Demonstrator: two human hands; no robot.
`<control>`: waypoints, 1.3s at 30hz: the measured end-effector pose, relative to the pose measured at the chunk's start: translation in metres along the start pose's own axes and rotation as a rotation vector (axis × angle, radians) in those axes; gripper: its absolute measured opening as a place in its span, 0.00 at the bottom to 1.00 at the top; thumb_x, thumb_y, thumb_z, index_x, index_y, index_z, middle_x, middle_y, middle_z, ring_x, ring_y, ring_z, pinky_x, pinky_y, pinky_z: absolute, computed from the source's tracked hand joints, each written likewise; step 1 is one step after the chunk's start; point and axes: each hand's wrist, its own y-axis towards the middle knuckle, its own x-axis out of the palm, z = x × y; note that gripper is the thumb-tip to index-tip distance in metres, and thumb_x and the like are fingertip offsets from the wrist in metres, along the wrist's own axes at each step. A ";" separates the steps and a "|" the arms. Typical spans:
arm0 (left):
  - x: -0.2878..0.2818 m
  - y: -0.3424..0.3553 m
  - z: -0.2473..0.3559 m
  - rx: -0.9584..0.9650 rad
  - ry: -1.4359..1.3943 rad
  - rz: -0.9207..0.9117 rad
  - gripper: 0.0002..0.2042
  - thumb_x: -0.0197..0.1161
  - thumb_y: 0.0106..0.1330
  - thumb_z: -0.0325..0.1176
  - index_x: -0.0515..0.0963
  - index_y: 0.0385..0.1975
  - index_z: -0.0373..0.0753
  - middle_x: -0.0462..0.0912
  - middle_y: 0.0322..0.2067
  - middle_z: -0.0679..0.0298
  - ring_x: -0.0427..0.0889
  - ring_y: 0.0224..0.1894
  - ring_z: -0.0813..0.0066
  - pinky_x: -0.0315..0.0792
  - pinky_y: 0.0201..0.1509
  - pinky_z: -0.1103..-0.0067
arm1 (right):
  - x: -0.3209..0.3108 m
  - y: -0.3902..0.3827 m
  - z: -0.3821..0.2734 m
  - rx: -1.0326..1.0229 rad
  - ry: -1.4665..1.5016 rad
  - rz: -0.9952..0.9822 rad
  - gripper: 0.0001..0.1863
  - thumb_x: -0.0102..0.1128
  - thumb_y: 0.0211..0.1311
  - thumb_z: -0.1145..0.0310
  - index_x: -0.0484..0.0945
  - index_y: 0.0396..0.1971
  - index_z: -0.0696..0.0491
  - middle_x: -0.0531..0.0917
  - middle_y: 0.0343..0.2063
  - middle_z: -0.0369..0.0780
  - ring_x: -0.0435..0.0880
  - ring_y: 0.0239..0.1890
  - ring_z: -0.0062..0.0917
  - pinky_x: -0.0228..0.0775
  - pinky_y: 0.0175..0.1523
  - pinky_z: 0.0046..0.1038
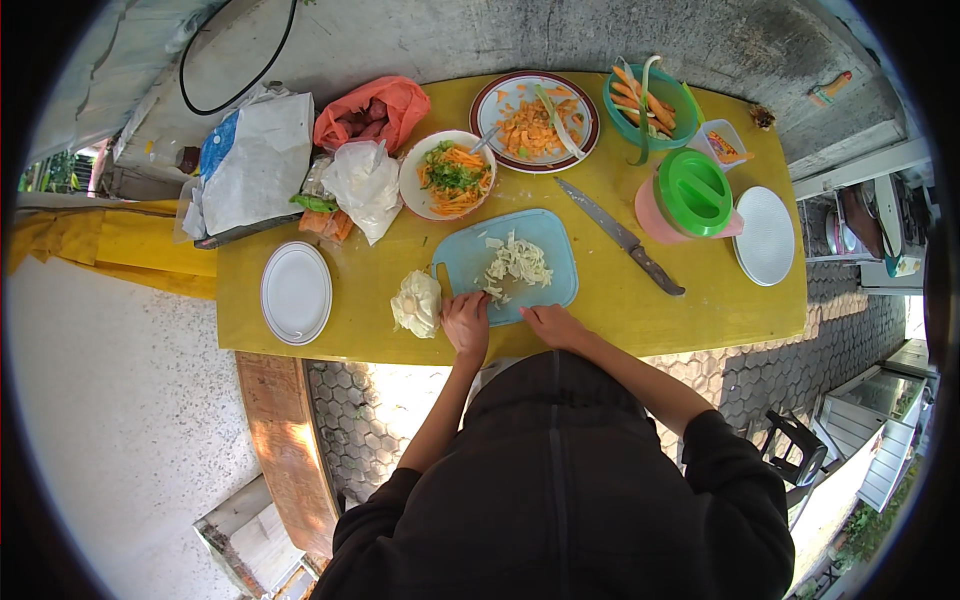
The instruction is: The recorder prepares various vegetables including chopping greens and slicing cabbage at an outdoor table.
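A light-blue cutting board (455,252) lies on the yellow table in front of me, with a heap of chopped pale cabbage (520,260) on it. My left hand (466,320) is at the board's near left corner, its fingers curled together beside a few loose shreds; what they pinch is hidden. My right hand (553,327) has its fingers closed on the board's near edge. Just left of my left hand sits a part-used head of cabbage (417,304). A large knife (625,238) with a dark handle rests on the table, right of the board and apart from both hands.
Behind the board stand a bowl of shredded vegetables (447,176), a plate of chopped carrot (540,125) and a green bowl of carrots (652,110). A green-lidded pitcher (692,192) is at right. White plates (296,293) and plastic bags (362,185) occupy the left.
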 end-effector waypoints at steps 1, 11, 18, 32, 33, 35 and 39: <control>0.000 -0.001 0.001 0.010 0.017 0.013 0.03 0.65 0.47 0.29 0.79 0.22 0.42 0.78 0.23 0.66 0.72 0.31 0.65 0.66 0.36 0.72 | 0.001 0.000 0.001 -0.006 -0.007 -0.004 0.28 0.34 0.63 0.49 0.74 0.24 0.60 0.77 0.25 0.54 0.74 0.32 0.51 0.65 0.40 0.43; 0.005 -0.003 -0.001 0.007 0.069 0.009 0.02 0.63 0.48 0.30 0.78 0.22 0.42 0.77 0.24 0.67 0.72 0.31 0.65 0.65 0.37 0.70 | 0.004 0.012 -0.018 0.033 -0.252 0.016 0.29 0.31 0.63 0.47 0.75 0.29 0.56 0.78 0.27 0.52 0.77 0.34 0.48 0.68 0.39 0.46; 0.006 0.003 -0.003 0.059 -0.021 -0.005 0.03 0.62 0.49 0.27 0.77 0.23 0.38 0.77 0.23 0.62 0.73 0.29 0.61 0.68 0.33 0.71 | -0.021 0.002 0.029 0.017 -0.015 0.029 0.28 0.34 0.64 0.49 0.72 0.27 0.61 0.75 0.24 0.55 0.75 0.31 0.50 0.65 0.37 0.41; 0.001 0.043 0.055 0.423 -0.247 -0.114 0.07 0.63 0.49 0.30 0.77 0.29 0.43 0.75 0.26 0.69 0.73 0.31 0.70 0.64 0.34 0.74 | -0.040 -0.023 0.001 0.052 -0.311 0.411 0.20 0.47 0.58 0.50 0.72 0.24 0.53 0.77 0.17 0.45 0.77 0.22 0.43 0.67 0.27 0.42; 0.004 0.042 0.055 0.421 -0.245 -0.112 0.07 0.63 0.49 0.30 0.77 0.29 0.43 0.75 0.26 0.69 0.73 0.31 0.70 0.64 0.34 0.74 | -0.043 -0.026 -0.001 0.043 -0.351 0.416 0.20 0.48 0.57 0.50 0.72 0.24 0.53 0.77 0.16 0.45 0.77 0.21 0.43 0.68 0.26 0.41; 0.015 0.041 0.051 0.422 -0.159 -0.193 0.05 0.62 0.50 0.31 0.78 0.28 0.45 0.76 0.25 0.70 0.73 0.32 0.71 0.62 0.37 0.74 | -0.048 -0.032 -0.003 0.034 -0.395 0.422 0.19 0.49 0.56 0.50 0.73 0.24 0.53 0.77 0.16 0.45 0.77 0.21 0.42 0.68 0.26 0.41; 0.019 0.049 0.027 0.320 -0.027 -0.156 0.06 0.60 0.52 0.30 0.78 0.30 0.45 0.76 0.26 0.70 0.73 0.32 0.71 0.61 0.38 0.73 | -0.062 -0.054 0.002 0.080 -0.423 0.421 0.20 0.49 0.56 0.49 0.73 0.22 0.53 0.77 0.16 0.44 0.77 0.21 0.42 0.68 0.26 0.40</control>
